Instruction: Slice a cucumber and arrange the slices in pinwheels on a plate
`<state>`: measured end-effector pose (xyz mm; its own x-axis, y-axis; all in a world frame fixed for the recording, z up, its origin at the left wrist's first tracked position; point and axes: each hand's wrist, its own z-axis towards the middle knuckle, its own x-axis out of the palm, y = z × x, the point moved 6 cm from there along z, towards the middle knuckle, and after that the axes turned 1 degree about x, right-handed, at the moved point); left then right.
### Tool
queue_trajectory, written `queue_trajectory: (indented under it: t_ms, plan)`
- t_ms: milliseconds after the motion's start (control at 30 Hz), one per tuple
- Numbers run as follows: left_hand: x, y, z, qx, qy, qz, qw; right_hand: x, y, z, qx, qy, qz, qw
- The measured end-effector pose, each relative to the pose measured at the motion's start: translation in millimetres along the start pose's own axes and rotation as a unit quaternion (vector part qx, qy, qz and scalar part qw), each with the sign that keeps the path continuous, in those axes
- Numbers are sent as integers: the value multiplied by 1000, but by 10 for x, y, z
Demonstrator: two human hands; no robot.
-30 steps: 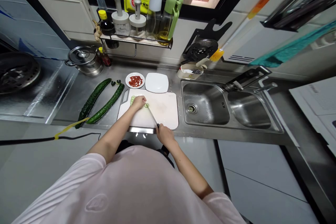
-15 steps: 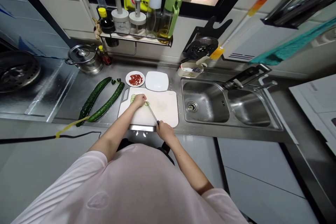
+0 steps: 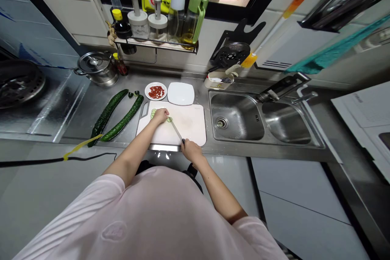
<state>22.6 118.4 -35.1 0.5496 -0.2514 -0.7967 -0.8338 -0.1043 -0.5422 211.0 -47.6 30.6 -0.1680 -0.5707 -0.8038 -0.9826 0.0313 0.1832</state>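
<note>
A white cutting board [image 3: 191,124] lies on the steel counter in front of me. My right hand [image 3: 191,151] is closed round the black handle of a knife [image 3: 176,130], whose blade points up and left over the board. At the blade's tip is a round green slice [image 3: 170,119]. My left hand [image 3: 161,117] is closed beside that slice, its fingers pressed together; what they hold is too small to make out. Several pale green slices [image 3: 153,112] lie just left of my left hand, partly covered by it.
Two long cucumbers [image 3: 109,109] lie left of the board. Behind it stand a plate of red pieces [image 3: 156,91] and a white square plate [image 3: 180,93]. A double sink [image 3: 237,115] is at the right, a lidded pot [image 3: 96,69] at the back left.
The whole view has shifted slightly. Both hands, the knife and the slice at its tip keep nearly the same places on the board.
</note>
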Motion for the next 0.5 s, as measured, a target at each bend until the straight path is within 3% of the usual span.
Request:
queue_trajectory:
  t_ms: [233,500]
  plan:
    - [-10,-2,4,6,-9,-1,1000,-48,10,-14,-1,3,-1,1000]
    - [-13,-6,-7,-4,-6,-2,1000,76,-110,-137,4,4,0,1000]
